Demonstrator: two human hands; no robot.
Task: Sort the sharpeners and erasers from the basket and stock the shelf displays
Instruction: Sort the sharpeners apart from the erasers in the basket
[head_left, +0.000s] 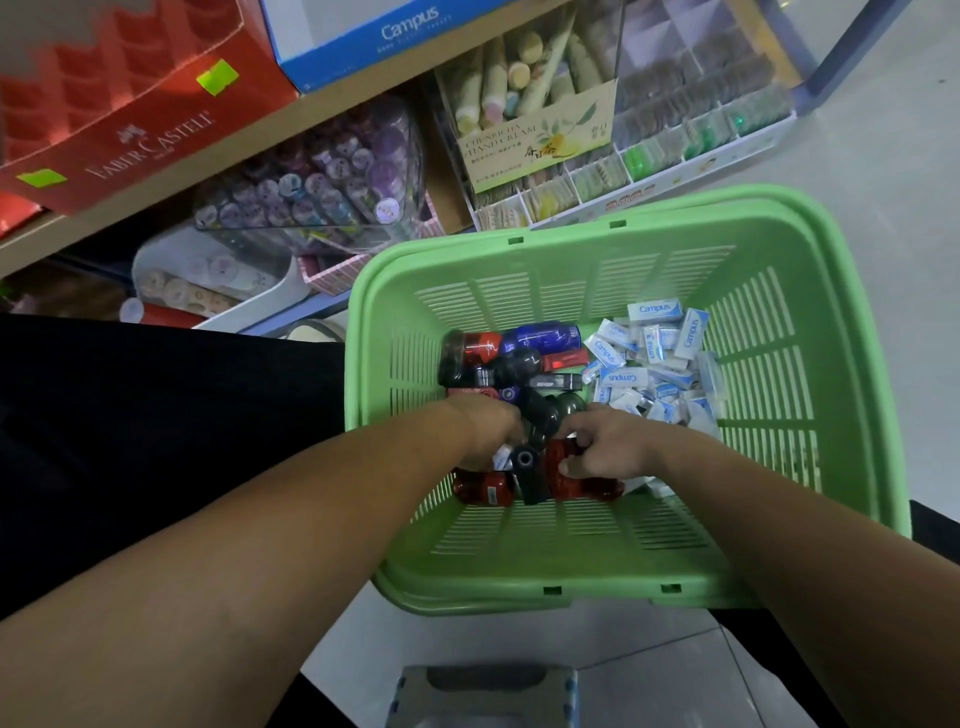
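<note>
Centre frame, inside the green basket (519, 597), the right hand (608, 447) curls round a red sharpener (563, 470). The left hand (488, 431) has fingers buried among the sharpeners (519, 358), grip unclear. Best lift sharpeners only, leaving the erasers (649, 364) at the basket's right.

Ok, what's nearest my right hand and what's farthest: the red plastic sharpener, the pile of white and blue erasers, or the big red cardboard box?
1. Red plastic sharpener, gripped by the right hand.
2. Pile of white and blue erasers, just beyond, right side of the green plastic basket.
3. Big red cardboard box, on the shelf, far left.
</note>
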